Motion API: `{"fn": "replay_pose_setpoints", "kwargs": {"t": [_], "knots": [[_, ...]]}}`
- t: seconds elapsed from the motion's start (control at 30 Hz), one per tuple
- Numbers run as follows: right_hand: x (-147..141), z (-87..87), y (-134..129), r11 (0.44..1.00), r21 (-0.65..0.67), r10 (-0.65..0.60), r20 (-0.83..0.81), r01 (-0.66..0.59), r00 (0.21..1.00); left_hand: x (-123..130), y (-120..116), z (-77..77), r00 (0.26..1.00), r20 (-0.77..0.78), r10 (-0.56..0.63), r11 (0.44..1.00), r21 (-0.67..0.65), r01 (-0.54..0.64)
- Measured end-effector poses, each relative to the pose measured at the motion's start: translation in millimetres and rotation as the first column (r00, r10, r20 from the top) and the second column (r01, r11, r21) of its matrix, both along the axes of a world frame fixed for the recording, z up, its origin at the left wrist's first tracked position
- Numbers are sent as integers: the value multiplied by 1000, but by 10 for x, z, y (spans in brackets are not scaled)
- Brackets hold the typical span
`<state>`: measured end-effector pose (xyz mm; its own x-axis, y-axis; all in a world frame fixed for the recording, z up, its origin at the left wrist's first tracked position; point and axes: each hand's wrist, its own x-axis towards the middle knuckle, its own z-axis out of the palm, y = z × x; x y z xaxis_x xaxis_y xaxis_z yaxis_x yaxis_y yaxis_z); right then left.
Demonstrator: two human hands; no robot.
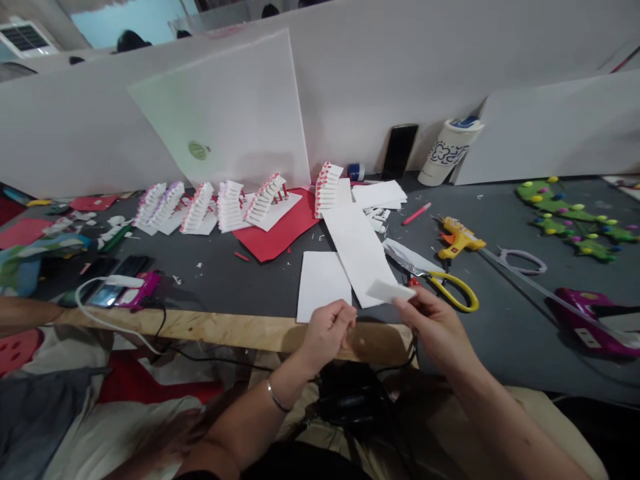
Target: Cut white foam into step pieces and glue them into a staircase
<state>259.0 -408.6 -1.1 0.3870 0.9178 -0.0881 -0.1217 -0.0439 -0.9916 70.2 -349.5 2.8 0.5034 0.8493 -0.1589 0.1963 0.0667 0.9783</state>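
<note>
A dark counter (210, 267) bears a long white strip (353, 243) overlapping a smaller white sheet (320, 283). Yellow-handled scissors (423, 273) lie just right of the strip. The person's left hand (327, 333) is curled at the counter's edge, its grip pressed together; the right hand (440, 323) has its grip pinching a small white piece (387, 291) above the strip's near end.

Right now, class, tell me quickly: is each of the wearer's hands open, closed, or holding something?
Left hand: closed, curled loosely; whether it holds anything cannot be told.
Right hand: closed, pinching a small white piece.
</note>
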Motion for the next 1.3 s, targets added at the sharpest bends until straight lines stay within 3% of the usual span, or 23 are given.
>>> {"fn": "replay_pose_setpoints", "kwargs": {"t": [0.07,0.17,0.23,0.33,0.4,0.5,0.63,0.7,0.8,0.9,1.03,1.17,1.3], "knots": [[57,-12,34,994,12,-104,-98,106,990,-177,129,18,992,-79,99,987,131,-88],[125,-11,67,982,11,-182,-173,187,968,-504,382,41,928,-249,276,921,346,-180],[149,-19,73,980,3,-194,-153,197,969,-713,540,45,841,-421,339,882,454,-128],[154,-60,77,985,-34,-174,-85,171,981,-940,694,15,705,-598,382,808,587,60],[139,-93,82,989,-76,-132,-40,128,990,-1018,734,-23,668,-615,419,732,664,152],[98,-119,96,993,-115,-41,-6,40,999,-1035,740,-58,671,-600,435,658,721,219],[30,-94,120,991,-134,11,-31,-15,999,-912,730,-11,664,-555,501,561,793,239],[-3,-65,132,989,-148,22,-34,-26,999,-809,719,29,696,-510,506,518,825,227],[-47,-20,140,987,-156,32,-29,-37,999,-627,663,63,776,-485,403,522,818,240],[-70,2,135,986,-164,44,-5,-44,999,-442,569,59,827,-493,271,576,771,271],[-62,-17,125,990,-122,82,118,-67,990,-279,520,47,840,-515,172,654,697,294],[-59,-21,116,997,-66,52,178,-40,983,-273,629,75,833,-548,83,717,613,332],[-72,-17,112,999,-38,44,195,-38,980,-309,716,119,793,-573,209,698,655,290]]}}
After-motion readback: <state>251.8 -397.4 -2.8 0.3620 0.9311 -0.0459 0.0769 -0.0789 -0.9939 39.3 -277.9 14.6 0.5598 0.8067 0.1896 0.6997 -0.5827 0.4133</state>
